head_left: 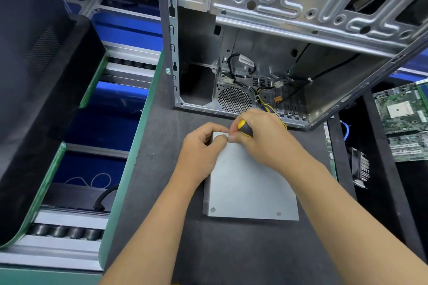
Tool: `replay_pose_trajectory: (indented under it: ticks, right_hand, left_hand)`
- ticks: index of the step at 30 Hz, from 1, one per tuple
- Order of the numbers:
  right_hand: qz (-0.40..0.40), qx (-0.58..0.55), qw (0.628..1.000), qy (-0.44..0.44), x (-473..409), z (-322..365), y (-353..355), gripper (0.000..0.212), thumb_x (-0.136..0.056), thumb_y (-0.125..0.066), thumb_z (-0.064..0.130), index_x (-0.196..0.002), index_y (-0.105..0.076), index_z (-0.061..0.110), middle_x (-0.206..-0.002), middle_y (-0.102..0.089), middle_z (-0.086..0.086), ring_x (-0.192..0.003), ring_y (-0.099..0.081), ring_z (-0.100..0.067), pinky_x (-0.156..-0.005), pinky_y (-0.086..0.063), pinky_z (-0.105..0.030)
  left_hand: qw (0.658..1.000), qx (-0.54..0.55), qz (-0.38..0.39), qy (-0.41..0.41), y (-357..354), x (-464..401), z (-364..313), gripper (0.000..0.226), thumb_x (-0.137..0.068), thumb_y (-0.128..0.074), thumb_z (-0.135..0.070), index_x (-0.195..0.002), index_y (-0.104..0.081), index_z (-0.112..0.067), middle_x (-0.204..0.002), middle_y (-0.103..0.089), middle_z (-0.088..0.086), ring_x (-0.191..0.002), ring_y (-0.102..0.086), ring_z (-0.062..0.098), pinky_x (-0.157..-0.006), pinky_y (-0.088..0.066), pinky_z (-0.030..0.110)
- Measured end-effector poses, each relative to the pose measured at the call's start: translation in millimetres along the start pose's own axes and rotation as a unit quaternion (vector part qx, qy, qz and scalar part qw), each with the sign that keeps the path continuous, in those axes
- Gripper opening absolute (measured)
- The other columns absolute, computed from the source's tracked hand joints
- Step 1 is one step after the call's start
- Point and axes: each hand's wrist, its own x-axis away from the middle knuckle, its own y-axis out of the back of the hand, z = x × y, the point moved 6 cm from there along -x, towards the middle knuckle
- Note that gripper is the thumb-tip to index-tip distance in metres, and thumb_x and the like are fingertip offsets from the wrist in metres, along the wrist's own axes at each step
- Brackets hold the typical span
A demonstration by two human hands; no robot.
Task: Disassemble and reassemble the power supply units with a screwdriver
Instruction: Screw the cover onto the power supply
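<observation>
Dark grey mat (162,192) is edged in green; roller conveyor (67,231) at 8 o'clock, open PC case (289,53) at 12, circuit boards (403,120) at 3; power supply unit (250,187), plain grey metal box with two screws near its front edge, lies at centre; its far corner is gripped by left hand (203,150); screwdriver (244,128), yellow-black handle, is held by right hand (261,136), fingers curled round it.
</observation>
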Motion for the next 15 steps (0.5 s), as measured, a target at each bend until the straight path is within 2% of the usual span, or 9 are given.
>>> replay_pose_trajectory:
  ticks: [2,7,9,11,13,15]
  right_hand:
    - [-0.001,-0.011,1.000,-0.002,0,1,0,0.014,-0.084,-0.076,0.031,-0.081,-0.063,0.034,-0.085,-0.053,0.013,-0.084,-0.048,-0.010,-0.077,-0.047,-0.039]
    - [0.017,-0.040,0.999,-0.006,2,-1,3,0.013,-0.084,-0.076,0.025,-0.085,-0.066,0.032,-0.088,-0.061,0.006,-0.079,-0.052,-0.007,-0.071,-0.042,-0.028]
    - [0.005,-0.059,0.998,-0.025,4,-4,6,0.015,-0.087,-0.073,0.024,-0.087,-0.064,0.036,-0.087,-0.066,0.005,-0.079,-0.056,-0.010,-0.069,-0.043,-0.027]
    - [-0.032,-0.090,0.995,-0.037,7,-9,12,0.018,-0.089,-0.069,0.021,-0.086,-0.063,0.037,-0.087,-0.068,0.001,-0.081,-0.057,-0.016,-0.073,-0.043,-0.022]
    - [-0.056,-0.113,0.991,-0.040,10,-11,15,0.017,-0.090,-0.068,0.019,-0.086,-0.063,0.035,-0.087,-0.067,-0.003,-0.080,-0.056,-0.016,-0.073,-0.043,-0.021]
    - [-0.064,-0.111,0.991,-0.033,13,-10,14,0.015,-0.090,-0.068,0.021,-0.086,-0.062,0.034,-0.083,-0.066,0.001,-0.077,-0.055,-0.014,-0.069,-0.043,-0.020]
  left_hand:
    - [1.000,-0.001,0.000,-0.003,0,0,0,0.012,-0.080,-0.060,-0.030,-0.082,-0.072,-0.033,-0.080,-0.069,0.005,-0.067,-0.052,0.011,-0.058,-0.041,0.023]
    - [1.000,-0.004,0.003,-0.007,0,1,0,0.014,-0.082,-0.060,-0.029,-0.082,-0.072,-0.036,-0.083,-0.067,0.013,-0.069,-0.051,0.017,-0.061,-0.042,0.032]
    - [1.000,0.000,0.002,-0.003,0,1,1,0.016,-0.081,-0.060,-0.028,-0.082,-0.072,-0.037,-0.083,-0.068,0.011,-0.070,-0.054,0.016,-0.062,-0.044,0.033]
    - [1.000,0.002,0.000,0.001,0,0,2,0.018,-0.081,-0.059,-0.027,-0.082,-0.073,-0.038,-0.083,-0.071,0.004,-0.073,-0.059,0.015,-0.064,-0.047,0.032]
    - [1.000,0.000,-0.002,0.004,1,1,2,0.019,-0.081,-0.059,-0.026,-0.082,-0.073,-0.039,-0.082,-0.072,-0.005,-0.075,-0.062,0.010,-0.066,-0.050,0.028]
    - [1.000,-0.003,-0.004,0.008,1,1,1,0.019,-0.081,-0.059,-0.026,-0.082,-0.073,-0.038,-0.083,-0.073,-0.005,-0.075,-0.063,0.010,-0.066,-0.050,0.029]
